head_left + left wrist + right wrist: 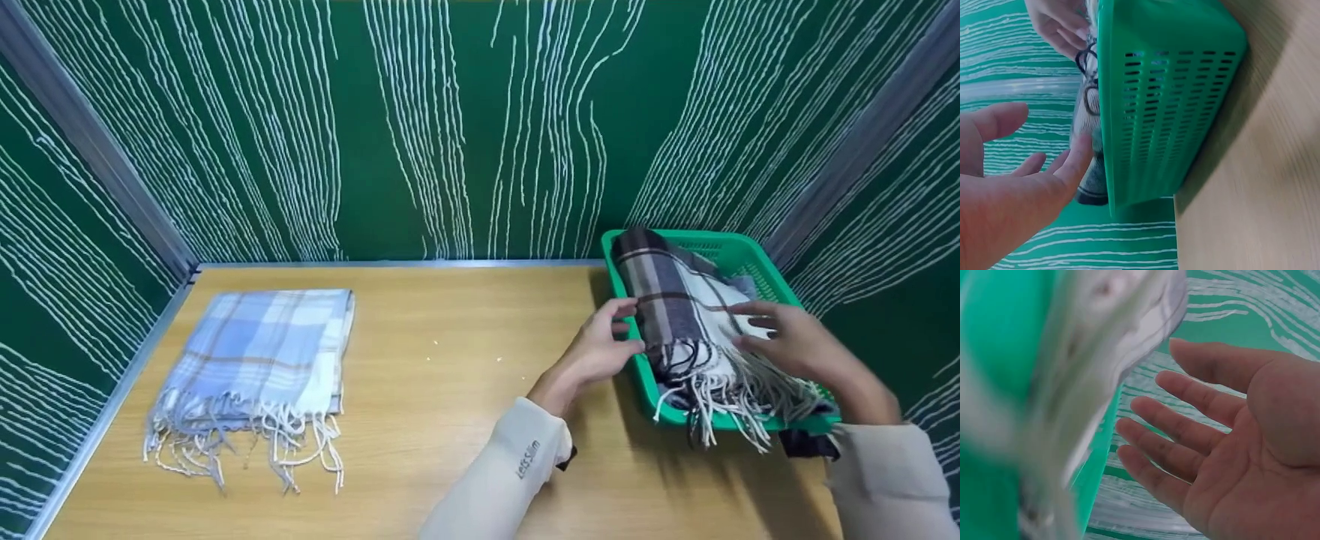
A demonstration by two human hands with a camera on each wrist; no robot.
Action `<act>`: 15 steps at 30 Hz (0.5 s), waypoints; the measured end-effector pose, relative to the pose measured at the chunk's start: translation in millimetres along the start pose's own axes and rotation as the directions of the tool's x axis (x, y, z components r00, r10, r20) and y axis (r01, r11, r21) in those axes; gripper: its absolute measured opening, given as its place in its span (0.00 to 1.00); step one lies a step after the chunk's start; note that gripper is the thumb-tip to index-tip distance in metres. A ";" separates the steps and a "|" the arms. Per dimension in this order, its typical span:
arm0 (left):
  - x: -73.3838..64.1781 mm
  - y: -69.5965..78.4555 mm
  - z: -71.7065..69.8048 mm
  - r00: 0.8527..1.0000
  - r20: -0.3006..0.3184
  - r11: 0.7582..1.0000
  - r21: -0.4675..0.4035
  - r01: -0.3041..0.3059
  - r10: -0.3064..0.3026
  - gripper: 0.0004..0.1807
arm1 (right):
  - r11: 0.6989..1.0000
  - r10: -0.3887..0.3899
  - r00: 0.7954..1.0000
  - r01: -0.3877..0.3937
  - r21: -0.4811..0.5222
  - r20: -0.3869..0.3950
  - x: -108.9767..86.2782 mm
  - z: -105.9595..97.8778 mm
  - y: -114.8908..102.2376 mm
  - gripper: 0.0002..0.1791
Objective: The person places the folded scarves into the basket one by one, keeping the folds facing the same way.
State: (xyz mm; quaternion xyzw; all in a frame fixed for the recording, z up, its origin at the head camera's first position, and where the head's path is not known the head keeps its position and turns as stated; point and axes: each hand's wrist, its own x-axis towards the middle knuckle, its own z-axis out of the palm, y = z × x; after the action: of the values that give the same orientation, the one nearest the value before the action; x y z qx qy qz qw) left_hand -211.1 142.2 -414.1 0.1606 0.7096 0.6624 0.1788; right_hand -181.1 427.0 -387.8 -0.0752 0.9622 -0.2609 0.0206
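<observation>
A folded plaid scarf (679, 300), dark brown, grey and white with long fringe, lies in a green plastic basket (780, 277). Its white fringe (735, 397) spills over the basket's near rim. At the basket's left rim is my left hand (604, 341), thumb apart from the fingers, its index fingertip right at the scarf's edge in the left wrist view. Over the scarf's right part hovers my right hand (799, 341); the right wrist view shows its fingers (1168, 427) spread and relaxed with nothing between them.
A light blue and white plaid scarf (259, 345) lies folded on the left of the wooden table (450, 450), fringe toward me. Small white bits dot the table's middle. Green panels with white lines (480, 135) enclose the table behind and at both sides.
</observation>
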 end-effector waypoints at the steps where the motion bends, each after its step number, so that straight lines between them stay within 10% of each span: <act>1: -0.8 -0.9 -2.7 1.000 0.002 1.000 -0.001 -0.007 0.007 0.30 | 1.000 -0.003 1.000 0.003 0.008 0.003 0.5 1.1 -4.8 0.25; 15: -16.6 -13.6 -56.9 0.997 -0.068 0.999 -0.035 -0.037 0.035 0.29 | 0.988 -0.109 0.988 0.120 0.098 -0.109 12.1 30.4 -70.1 0.24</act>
State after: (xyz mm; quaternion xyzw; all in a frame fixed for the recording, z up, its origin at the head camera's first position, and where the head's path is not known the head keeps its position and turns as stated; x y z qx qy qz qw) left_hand -222.8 83.3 -423.6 0.1476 0.7000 0.6834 0.1456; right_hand -181.3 350.1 -378.7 -0.1155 0.9412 -0.3148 -0.0403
